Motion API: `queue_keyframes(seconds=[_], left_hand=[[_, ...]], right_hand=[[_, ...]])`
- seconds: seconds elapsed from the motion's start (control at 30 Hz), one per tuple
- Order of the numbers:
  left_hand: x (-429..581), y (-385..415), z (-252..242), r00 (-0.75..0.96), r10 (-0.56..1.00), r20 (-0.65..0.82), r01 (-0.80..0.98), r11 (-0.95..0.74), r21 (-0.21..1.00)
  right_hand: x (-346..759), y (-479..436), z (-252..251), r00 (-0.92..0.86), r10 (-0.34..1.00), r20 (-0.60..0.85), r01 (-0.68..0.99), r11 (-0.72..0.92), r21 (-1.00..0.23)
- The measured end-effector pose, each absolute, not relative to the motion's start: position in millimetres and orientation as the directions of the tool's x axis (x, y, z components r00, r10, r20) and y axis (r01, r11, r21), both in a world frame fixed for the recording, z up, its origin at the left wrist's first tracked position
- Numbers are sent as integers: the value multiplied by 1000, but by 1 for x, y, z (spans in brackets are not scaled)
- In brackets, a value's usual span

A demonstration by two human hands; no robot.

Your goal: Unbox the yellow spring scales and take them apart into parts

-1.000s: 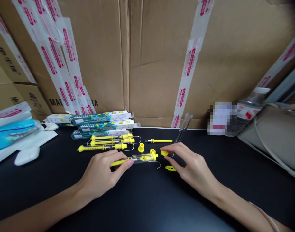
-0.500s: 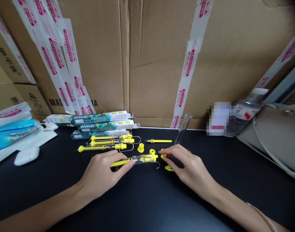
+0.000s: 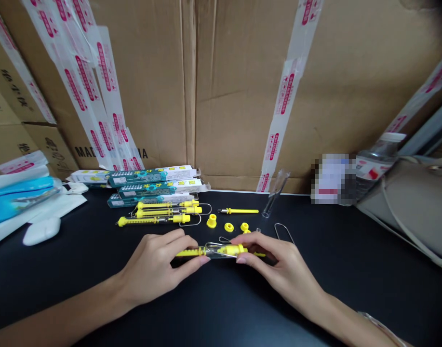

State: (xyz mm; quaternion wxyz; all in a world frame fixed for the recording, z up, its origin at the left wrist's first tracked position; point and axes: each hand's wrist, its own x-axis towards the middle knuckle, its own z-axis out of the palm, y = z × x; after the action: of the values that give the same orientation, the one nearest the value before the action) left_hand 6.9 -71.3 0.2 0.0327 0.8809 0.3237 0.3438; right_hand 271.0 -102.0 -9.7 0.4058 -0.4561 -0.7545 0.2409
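My left hand [image 3: 165,258] is closed round the clear tube of a spring scale [image 3: 214,251], which lies level just above the black table. With thumb and fingertips my right hand [image 3: 278,260] grips the yellow cap at the scale's right end. A bent wire hook lies along the scale near that cap. Just beyond my right fingers are a yellow ring [image 3: 228,227], a small yellow cap [image 3: 244,226] and a loose wire hook [image 3: 284,231]. A yellow flanged cap [image 3: 211,221] stands farther back. Three more spring scales [image 3: 155,220] lie beyond my left hand.
A yellow inner rod [image 3: 244,211] and a clear tube [image 3: 274,195] lie toward the back. Teal and white boxes [image 3: 152,176] are stacked at back left. A white case [image 3: 42,231] is left; a bottle [image 3: 374,166] and grey bag [image 3: 416,207] are right. Cardboard [image 3: 238,111] walls the back.
My right hand has moved from a small yellow piece, now lying on the table, to the cap end of the spring scale. The left hand has brought the scale slightly right and nearer me.
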Motion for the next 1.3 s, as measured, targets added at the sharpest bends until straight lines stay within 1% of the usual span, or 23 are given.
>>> queue_keyframes(seconds=[0.17,0.3,0.47,0.6,0.7,0.77,0.83,0.97,1.07,1.17,1.23,1.3], left_hand=[[6,-73,0,570,641,514,555,-762,334],[7,-73,0,581,672,460,569,-739,362],[8,-72,0,571,664,483,595,-740,314],[7,-71,-3,558,660,502,610,-737,291],[5,-70,-5,553,664,503,611,-734,297],[4,-70,-6,551,646,529,622,-740,255],[5,-70,-5,562,599,570,641,-751,157],[10,-73,-1,623,467,628,654,-751,-89],[14,-74,3,664,399,633,642,-738,-208],[15,-74,3,688,367,626,618,-748,-241],[15,-74,2,696,347,629,599,-764,-240],[14,-74,0,696,333,636,587,-774,-237]], right_hand=[[271,-103,-12,-209,858,469,472,508,-720],[271,-104,-11,-275,796,538,484,599,-639],[269,-106,-9,-406,718,565,490,693,-528],[268,-107,-13,-461,707,537,520,705,-482],[267,-107,-13,-408,736,541,532,673,-513],[266,-108,-13,-341,759,554,553,639,-535],[265,-109,-11,-272,780,563,579,600,-552],[260,-114,-10,-169,814,556,626,524,-578],[255,-116,-11,-108,848,519,623,465,-629],[251,-114,-11,-62,911,407,528,376,-762],[247,-112,-11,-37,951,306,411,294,-863],[244,-110,-9,-14,975,221,273,216,-937]])
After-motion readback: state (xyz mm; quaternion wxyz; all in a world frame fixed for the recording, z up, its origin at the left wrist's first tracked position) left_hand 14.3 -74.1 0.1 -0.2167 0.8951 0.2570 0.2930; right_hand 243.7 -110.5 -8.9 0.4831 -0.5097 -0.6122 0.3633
